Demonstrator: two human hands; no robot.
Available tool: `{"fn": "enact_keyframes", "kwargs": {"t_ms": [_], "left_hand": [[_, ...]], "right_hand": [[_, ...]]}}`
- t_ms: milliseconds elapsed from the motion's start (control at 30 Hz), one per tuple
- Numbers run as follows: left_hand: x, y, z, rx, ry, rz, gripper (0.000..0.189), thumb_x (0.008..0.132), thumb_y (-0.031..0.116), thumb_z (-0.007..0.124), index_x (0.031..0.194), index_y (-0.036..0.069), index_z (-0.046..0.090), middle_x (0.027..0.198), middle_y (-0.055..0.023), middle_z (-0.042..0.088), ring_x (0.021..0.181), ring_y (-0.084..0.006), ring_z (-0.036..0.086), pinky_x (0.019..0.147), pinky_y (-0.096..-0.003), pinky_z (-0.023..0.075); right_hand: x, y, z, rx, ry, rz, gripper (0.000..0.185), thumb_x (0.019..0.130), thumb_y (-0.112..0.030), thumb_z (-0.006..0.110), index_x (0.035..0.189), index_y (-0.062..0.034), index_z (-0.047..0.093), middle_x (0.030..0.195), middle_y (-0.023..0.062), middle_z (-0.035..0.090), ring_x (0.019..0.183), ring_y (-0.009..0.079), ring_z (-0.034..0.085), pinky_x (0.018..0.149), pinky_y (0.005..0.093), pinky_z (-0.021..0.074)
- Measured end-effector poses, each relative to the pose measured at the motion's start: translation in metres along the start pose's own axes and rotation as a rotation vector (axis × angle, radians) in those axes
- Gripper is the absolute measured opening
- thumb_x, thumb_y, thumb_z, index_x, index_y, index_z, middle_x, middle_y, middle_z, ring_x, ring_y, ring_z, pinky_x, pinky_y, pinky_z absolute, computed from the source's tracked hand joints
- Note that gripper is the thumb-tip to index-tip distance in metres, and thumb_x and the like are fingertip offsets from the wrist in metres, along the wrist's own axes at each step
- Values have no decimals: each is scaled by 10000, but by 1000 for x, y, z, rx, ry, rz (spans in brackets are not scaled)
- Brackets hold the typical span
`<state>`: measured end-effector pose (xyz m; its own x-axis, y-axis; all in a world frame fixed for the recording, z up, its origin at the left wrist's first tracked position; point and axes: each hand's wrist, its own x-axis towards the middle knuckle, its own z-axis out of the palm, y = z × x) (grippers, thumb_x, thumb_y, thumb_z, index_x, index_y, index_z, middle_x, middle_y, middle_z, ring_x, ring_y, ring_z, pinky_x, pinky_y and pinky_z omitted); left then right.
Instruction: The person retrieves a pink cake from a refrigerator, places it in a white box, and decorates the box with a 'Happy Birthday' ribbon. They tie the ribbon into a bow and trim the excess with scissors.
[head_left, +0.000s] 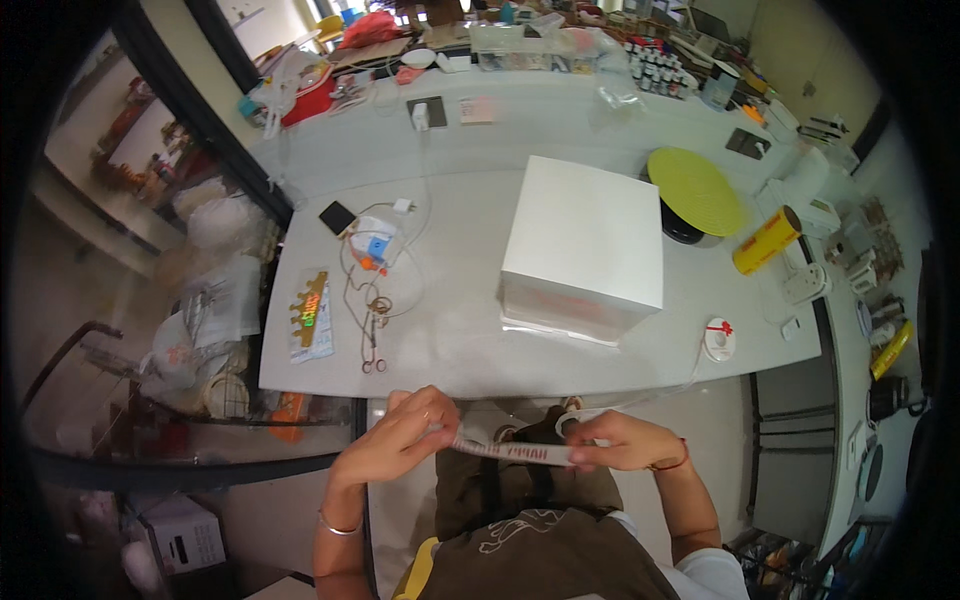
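Observation:
A pale printed ribbon (517, 451) is stretched between my two hands, just off the table's front edge and above my lap. My left hand (409, 431) pinches one end of that stretch, and my right hand (619, 442) grips it at the other. From my right hand the ribbon loops and runs up over the edge to a white ribbon spool (719, 340) on the table. Beyond my hands stands a large box with a white lid (589, 225) and clear lower sides; something reddish inside shows only faintly.
On the white table (450, 345) to the left lie scissors (373, 352), a gold crown topper (309, 309), a phone (337, 218) and tangled cables. At right are a green turntable (694, 191) and a yellow film roll (766, 240). A cluttered ledge runs behind.

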<state>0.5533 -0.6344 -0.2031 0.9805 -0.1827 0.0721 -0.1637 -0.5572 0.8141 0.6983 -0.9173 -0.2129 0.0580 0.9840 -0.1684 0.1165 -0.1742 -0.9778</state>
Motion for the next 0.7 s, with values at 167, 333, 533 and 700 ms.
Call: {"fn": "enact_keyframes", "kwargs": {"t_ms": [167, 333, 533, 700], "left_hand": [[2, -63, -15, -627, -66, -189, 141, 927, 198, 517, 876, 69, 540, 824, -11, 525, 816, -126, 519, 773, -266, 419], [87, -159, 46, -369, -158, -582, 195, 906, 203, 508, 954, 27, 580, 759, -17, 556, 549, -112, 514, 464, -247, 439], [153, -283, 137, -249, 230, -743, 402, 816, 147, 592, 1197, 38, 527, 1036, -91, 588, 841, -179, 600, 573, -288, 545], [178, -288, 154, -534, 395, -870, 359, 750, 24, 584, 1108, 17, 555, 1019, -81, 587, 842, -196, 601, 572, -309, 535]], "right_hand": [[-66, 45, -18, 118, 427, 210, 248, 952, -206, 487, 825, -11, 570, 668, -32, 501, 617, 58, 425, 547, 232, 356], [-55, 177, -44, 30, 842, 471, 191, 913, -169, 510, 967, -18, 614, 735, -38, 505, 649, 62, 413, 575, 214, 364], [-10, 333, -81, 518, 1317, 595, 307, 848, -85, 502, 1132, 4, 579, 842, 8, 579, 676, 82, 488, 588, 216, 402], [4, 330, -100, 645, 1292, 577, 185, 806, -21, 491, 944, 27, 604, 694, 17, 541, 564, 92, 455, 481, 226, 355]]}}
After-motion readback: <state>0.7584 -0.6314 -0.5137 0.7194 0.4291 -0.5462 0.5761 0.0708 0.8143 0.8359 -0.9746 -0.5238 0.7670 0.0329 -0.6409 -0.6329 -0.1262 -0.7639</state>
